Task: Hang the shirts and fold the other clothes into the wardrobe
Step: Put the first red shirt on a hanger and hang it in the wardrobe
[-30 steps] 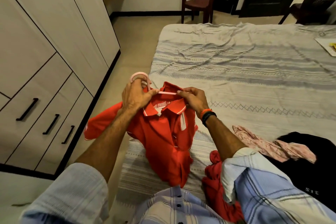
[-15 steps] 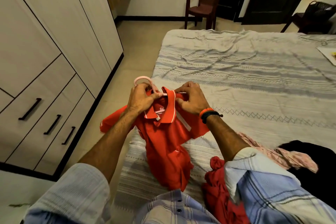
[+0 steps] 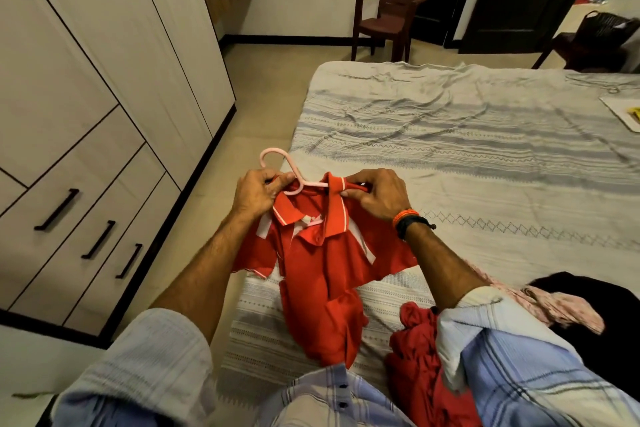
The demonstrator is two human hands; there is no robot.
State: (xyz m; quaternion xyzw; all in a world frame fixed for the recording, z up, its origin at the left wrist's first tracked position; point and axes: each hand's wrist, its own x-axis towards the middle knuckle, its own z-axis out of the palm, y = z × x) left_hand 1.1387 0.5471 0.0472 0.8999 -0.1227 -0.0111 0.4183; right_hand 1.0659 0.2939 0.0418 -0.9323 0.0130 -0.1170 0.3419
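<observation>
A small red polo shirt [image 3: 322,274] with white trim hangs in front of me over the bed's near edge, threaded on a pink plastic hanger [image 3: 277,163]. My left hand [image 3: 254,196] grips the hanger's neck and the shirt's left shoulder. My right hand [image 3: 375,196] pinches the collar and the right shoulder over the hanger arm. The hook sticks up to the left above my left hand. The wardrobe [image 3: 104,80] stands shut on my left.
On the bed [image 3: 467,149] near my right arm lie a crumpled dark red garment [image 3: 415,357], a pink patterned cloth [image 3: 554,308] and a black garment [image 3: 606,305]. A brown plastic chair [image 3: 391,0] stands by the far wall. Floor runs between wardrobe and bed.
The shirt's right shoulder has been worked further over the hanger arm, and the collar now stands up between my hands. The view has tilted up a little.
</observation>
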